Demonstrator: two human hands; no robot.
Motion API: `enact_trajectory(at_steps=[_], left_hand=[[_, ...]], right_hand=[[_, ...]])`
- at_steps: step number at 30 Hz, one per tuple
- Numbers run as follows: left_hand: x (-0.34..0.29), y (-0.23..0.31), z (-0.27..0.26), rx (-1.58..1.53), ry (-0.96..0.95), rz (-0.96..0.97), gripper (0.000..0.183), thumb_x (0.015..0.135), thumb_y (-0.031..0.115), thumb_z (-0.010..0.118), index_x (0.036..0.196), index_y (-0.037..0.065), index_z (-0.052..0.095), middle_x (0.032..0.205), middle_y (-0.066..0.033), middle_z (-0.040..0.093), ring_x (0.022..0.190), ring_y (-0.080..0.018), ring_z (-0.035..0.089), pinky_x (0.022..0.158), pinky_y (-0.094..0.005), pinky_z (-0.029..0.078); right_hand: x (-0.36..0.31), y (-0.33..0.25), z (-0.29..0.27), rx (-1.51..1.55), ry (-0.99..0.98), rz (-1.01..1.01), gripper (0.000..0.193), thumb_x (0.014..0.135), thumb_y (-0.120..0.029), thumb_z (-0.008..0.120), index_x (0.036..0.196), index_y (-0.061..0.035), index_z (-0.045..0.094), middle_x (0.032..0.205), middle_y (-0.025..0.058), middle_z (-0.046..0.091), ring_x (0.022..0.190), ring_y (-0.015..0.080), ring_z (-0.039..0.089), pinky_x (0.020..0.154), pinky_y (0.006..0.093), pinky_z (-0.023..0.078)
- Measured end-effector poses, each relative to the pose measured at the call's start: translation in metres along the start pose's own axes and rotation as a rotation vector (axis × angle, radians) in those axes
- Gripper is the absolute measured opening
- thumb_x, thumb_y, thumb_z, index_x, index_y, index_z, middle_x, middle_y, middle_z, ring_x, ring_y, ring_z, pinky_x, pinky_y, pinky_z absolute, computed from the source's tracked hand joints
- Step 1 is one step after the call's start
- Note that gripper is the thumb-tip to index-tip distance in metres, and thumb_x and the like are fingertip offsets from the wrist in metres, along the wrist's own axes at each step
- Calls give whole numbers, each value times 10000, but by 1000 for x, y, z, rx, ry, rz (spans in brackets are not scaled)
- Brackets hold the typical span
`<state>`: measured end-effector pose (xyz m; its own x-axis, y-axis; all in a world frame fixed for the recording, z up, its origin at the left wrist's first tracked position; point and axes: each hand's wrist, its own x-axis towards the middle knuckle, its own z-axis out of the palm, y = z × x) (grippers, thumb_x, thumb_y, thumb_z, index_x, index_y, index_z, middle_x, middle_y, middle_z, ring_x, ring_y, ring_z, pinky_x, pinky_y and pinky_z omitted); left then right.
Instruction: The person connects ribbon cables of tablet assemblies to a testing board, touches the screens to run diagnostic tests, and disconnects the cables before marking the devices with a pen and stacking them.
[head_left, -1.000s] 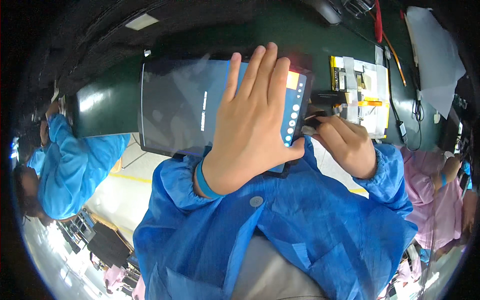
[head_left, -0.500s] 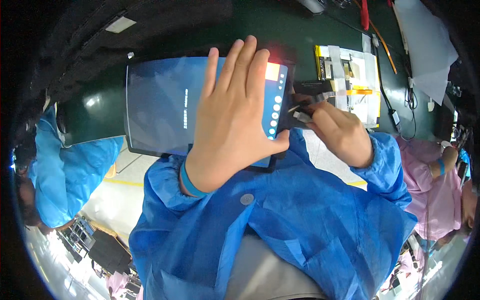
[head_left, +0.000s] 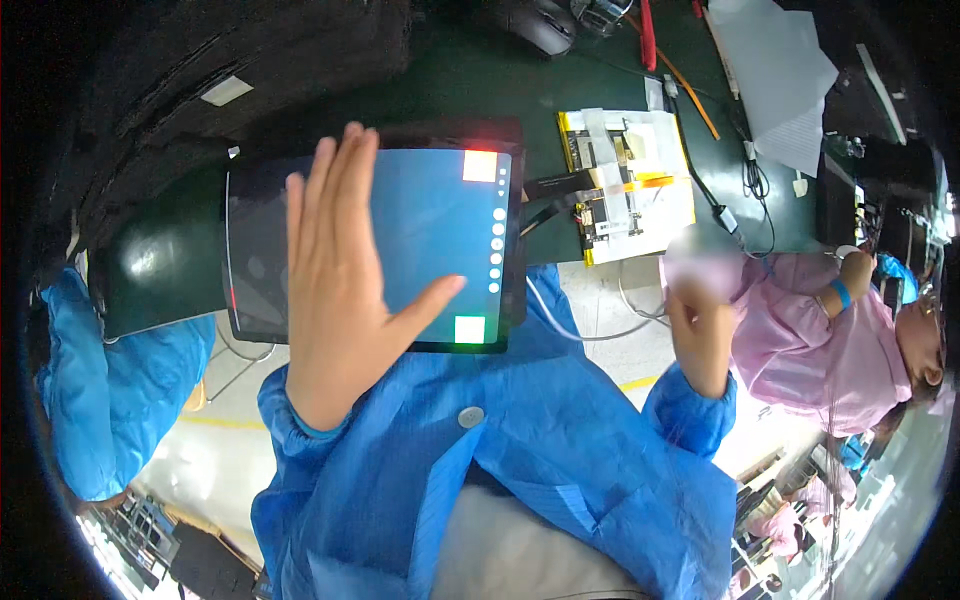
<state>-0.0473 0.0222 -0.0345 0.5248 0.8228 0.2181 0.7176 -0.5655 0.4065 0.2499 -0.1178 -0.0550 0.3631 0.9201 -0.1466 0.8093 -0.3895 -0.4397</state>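
Observation:
My left hand (head_left: 345, 260) lies over a tablet-like display panel (head_left: 430, 210). Its fingers are stretched out, with the thumb spread to the right. The panel is lit blue, with an orange-white patch at its upper right, a green-white one at its lower right and a column of white dots between them. Off to the right and below the table edge is my right hand (head_left: 705, 335), raised; its fingertips are lost in a blur, so what it holds does not show. A white cable (head_left: 580, 335) loops from the panel's right side toward that hand.
Right of the panel lies a taped circuit board with battery (head_left: 640, 185), joined by dark flat ribbons. Behind are a mouse (head_left: 540, 25), a red-handled tool (head_left: 648, 35), black cables (head_left: 700, 110) and a white sheet (head_left: 780, 85). People in pink (head_left: 800, 340) and blue (head_left: 125, 370) sit at either side.
My right hand has drawn away from the panel's right edge, where it handled a cable plug. My left hand has shifted left across the screen. A green-white patch now shows; the view has shifted.

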Motion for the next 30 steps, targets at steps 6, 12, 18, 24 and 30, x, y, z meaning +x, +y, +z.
enact_trajectory(at_steps=[6,12,18,24,30], left_hand=[[-23,-21,-4,-59,144,71,606,738,206,655,1303,67,485,1376,-118,468,1323,-342,366,1121,-519,158],[-50,-2,13,-129,142,389,277,647,65,614,880,161,729,1233,16,609,1205,-235,517,1113,-507,213],[-71,-5,10,52,389,312,259,688,162,556,867,211,737,1107,44,673,1116,-213,578,1132,-505,161],[-109,-48,-10,151,630,81,226,657,181,543,755,199,747,822,1,637,775,-161,555,995,-445,292],[-133,-47,6,147,638,-24,226,653,190,566,776,206,754,722,28,511,711,-129,494,916,-405,327]], right_hand=[[46,15,-27,-12,69,-22,157,875,-161,600,878,-3,608,713,161,628,559,279,591,545,366,453],[190,15,-10,-350,234,-265,420,892,-418,550,974,-8,585,952,238,649,919,408,624,764,477,475],[218,38,-5,-356,164,-318,358,926,-383,505,981,-41,594,933,223,648,895,412,623,764,470,481],[149,9,-40,-134,297,-428,165,970,-126,488,1053,-14,577,888,63,636,844,102,575,753,236,432],[48,-22,-15,181,350,-360,191,934,-63,527,1094,30,574,843,29,582,725,81,506,667,202,407]])
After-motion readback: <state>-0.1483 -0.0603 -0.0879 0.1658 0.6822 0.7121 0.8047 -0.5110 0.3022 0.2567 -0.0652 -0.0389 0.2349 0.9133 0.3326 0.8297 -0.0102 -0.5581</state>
